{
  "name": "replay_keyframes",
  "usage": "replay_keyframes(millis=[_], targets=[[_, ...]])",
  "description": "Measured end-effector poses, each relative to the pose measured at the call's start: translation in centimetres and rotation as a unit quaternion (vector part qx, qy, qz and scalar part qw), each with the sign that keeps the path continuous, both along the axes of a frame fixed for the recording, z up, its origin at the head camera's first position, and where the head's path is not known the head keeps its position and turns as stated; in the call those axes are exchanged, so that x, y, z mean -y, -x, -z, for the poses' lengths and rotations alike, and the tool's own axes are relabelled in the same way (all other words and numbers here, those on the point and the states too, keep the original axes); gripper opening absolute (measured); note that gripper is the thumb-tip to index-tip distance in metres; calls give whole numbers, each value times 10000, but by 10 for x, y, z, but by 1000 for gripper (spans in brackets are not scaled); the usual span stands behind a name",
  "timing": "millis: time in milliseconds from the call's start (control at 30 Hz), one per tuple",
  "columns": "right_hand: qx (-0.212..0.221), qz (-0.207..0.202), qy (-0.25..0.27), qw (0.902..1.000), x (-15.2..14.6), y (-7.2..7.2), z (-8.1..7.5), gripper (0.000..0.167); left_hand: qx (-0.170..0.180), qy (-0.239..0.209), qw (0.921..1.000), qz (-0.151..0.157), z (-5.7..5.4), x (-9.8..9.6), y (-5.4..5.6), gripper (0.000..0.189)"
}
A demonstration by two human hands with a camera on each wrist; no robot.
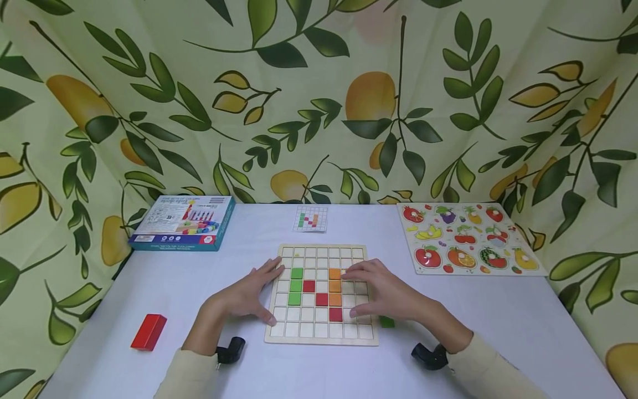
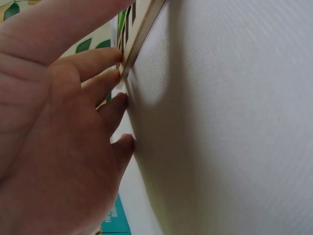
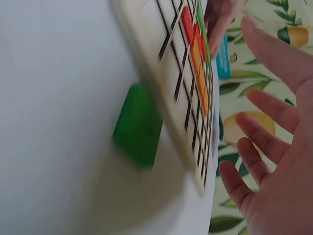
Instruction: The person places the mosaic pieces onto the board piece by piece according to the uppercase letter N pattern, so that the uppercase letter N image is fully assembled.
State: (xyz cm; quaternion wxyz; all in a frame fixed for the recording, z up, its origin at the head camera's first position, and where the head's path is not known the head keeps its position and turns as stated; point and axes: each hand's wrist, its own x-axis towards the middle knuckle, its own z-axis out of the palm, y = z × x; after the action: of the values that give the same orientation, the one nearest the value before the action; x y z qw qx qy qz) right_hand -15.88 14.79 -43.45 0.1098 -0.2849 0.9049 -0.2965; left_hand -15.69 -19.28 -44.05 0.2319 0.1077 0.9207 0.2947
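Note:
A wooden grid board [image 1: 299, 332] lies flat in front of me, with green, red and orange squares [image 1: 334, 286] in some of its cells. My left hand [image 1: 245, 293] has its fingers spread along the board's left edge, the thumb near the lower left corner. In the left wrist view, fingertips [image 2: 116, 55] meet the board's side. Over the right part of the board hovers my right hand [image 1: 387, 289], fingers apart and nothing between them. Beside the board's right edge, below that hand, sits a green block [image 3: 139, 126], mostly hidden in the head view.
A red block [image 1: 148, 332] lies at the left. At the back left is a toy box [image 1: 181, 223]. Behind the board rests a small pattern card [image 1: 310, 219] with coloured squares. A fruit puzzle board [image 1: 471, 239] occupies the back right, before a leaf-patterned curtain [image 1: 309, 111].

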Motion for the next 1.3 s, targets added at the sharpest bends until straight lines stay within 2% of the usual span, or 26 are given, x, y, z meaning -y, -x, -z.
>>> replay_keyframes(millis=[133, 300, 433, 700, 1000, 1300], targets=[[-138, 252, 3, 9996, -31, -5, 4, 80, 24, -9, 10000, -16, 0, 0, 1, 115], [-101, 608, 69, 9981, -62, -17, 10, 95, 60, -13, 10000, -48, -1, -1, 0, 116], [-127, 815, -26, 9966, -77, -28, 15, 98, 29, -1, 10000, -28, -2, -1, -1, 117], [250, 744, -210, 9967, -82, -40, 25, 80, 26, -39, 10000, -53, -3, 0, -2, 116], [385, 399, -399, 9977, -75, -30, 27, 54, 59, -68, 10000, 2, 3, 0, -2, 117], [306, 372, -379, 9981, -71, -25, 28, 43, -13, -34, 10000, 27, 1, 0, 0, 117]])
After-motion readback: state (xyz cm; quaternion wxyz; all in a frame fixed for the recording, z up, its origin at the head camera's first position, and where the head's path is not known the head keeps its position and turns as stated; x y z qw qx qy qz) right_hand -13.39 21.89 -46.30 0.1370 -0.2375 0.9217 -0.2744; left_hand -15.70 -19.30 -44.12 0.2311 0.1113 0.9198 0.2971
